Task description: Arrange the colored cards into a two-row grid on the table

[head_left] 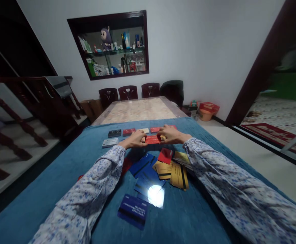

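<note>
A red card [153, 139], perhaps the top of a stack, lies between my hands at the far part of the blue cloth. The fingers of my left hand [135, 139] are closed on its left end, and those of my right hand [172, 135] pinch its right end. Beyond them runs a row of card stacks: a black one [114, 133], a red one [129, 131], a pale one [144, 130] and another red one [155, 129]. A silver-grey stack [110, 142] sits left of my left hand. My fingers partly cover other cards.
Nearer me lie loose blue cards [148, 179], gold cards [179, 176], a red card [165, 155] and a dark blue card [133, 210]. A bright light reflection covers part of the blue ones. The blue cloth [68, 203] drapes the table; chairs [127, 92] stand at its far end.
</note>
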Demonstrator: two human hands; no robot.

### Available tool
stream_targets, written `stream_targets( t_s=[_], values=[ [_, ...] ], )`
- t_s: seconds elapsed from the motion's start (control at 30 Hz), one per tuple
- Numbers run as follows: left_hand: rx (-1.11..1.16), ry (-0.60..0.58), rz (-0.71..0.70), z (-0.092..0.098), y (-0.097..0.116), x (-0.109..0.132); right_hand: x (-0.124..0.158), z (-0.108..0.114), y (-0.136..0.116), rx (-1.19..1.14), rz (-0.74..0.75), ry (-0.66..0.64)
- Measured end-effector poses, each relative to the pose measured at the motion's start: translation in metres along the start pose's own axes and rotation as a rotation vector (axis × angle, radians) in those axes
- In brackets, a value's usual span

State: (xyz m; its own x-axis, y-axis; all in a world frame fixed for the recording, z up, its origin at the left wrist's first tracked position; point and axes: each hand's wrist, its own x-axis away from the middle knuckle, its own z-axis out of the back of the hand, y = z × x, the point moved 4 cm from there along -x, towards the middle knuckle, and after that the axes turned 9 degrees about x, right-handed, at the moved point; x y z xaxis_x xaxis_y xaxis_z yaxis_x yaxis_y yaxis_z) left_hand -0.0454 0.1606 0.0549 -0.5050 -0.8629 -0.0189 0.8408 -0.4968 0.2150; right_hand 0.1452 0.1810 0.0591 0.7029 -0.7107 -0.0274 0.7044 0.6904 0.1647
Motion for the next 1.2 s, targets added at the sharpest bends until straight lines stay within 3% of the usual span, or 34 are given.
stream_targets(
  t_s=[0.3, 0.7, 1.2],
  values=[
    [-0.022, 0.018, 0.001, 0.004, -0.011, -0.036, -0.012, 0.005, 0.024, -0.004, -0.072, -0.021],
    [-0.058, -0.018, 0.061, 0.001, -0.019, -0.086, -0.039, -0.008, 0.061, 0.037, -0.129, -0.042],
    [-0.060, -0.082, 0.154, -0.010, -0.028, -0.117, -0.065, -0.023, 0.074, 0.026, -0.209, -0.137]
  ],
)
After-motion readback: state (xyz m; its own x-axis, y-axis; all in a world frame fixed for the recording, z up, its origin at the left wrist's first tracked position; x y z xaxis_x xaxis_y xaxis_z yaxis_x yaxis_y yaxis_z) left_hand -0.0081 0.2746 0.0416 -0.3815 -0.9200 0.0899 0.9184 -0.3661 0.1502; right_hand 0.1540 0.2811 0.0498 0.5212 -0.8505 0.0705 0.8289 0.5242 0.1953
